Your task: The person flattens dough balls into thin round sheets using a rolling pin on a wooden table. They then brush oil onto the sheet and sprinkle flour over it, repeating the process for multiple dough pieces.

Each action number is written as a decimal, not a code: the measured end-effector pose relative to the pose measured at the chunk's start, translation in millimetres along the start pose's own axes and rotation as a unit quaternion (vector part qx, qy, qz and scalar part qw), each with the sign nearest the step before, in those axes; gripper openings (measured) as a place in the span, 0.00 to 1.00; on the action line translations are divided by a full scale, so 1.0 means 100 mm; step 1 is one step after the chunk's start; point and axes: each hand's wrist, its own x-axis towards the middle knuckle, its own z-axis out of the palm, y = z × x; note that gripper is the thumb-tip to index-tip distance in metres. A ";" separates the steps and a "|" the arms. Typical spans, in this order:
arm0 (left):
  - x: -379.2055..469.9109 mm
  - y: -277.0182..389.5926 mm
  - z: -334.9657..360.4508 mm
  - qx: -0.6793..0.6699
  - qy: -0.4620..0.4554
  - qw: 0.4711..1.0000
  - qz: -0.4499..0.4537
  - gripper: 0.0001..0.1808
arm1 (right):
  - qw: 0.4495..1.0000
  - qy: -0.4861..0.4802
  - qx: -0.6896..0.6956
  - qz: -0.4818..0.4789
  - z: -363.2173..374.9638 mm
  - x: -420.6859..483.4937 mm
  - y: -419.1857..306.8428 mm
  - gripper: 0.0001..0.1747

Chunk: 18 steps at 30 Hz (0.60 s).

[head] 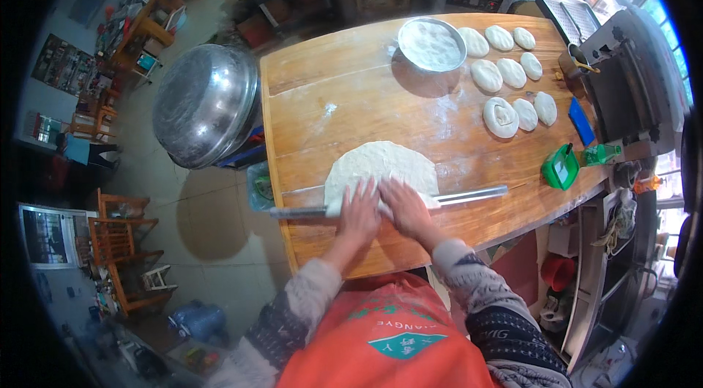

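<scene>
A sheet of dough (384,162) lies on the wooden table, its near edge wrapped around a metal rolling pin (475,194). The pin's bare ends stick out on both sides, the left one past the table's edge. My left hand (360,209) rests on the wrapped dough near its middle, fingers extended and slightly apart. Close beside it, my right hand (403,204) presses on the same roll with its fingers stretched forward. Neither hand is gripping the pin; the dough and hands hide its middle.
Several dough discs (486,76) sit at the far right, by a metal bowl of flour (431,43). A blue scraper (581,121), a green container (560,167) and a green bottle (601,154) line the right side. Left of the wooden table (340,97) stands a large metal basin (203,105).
</scene>
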 end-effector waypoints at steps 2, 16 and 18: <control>-0.65 0.28 -0.05 -0.098 0.011 0.995 -0.005 0.39 | 0.999 -0.038 -0.003 0.021 -0.05 -0.56 -0.29 0.40; -0.85 0.72 -0.27 -0.044 -0.108 0.993 -0.031 0.39 | 0.994 -0.098 0.010 0.041 -0.19 -1.20 -0.35 0.38; -1.09 0.83 -0.21 -0.051 -0.066 0.996 -0.015 0.38 | 0.993 -0.109 -0.001 0.034 -0.18 -1.32 -0.40 0.38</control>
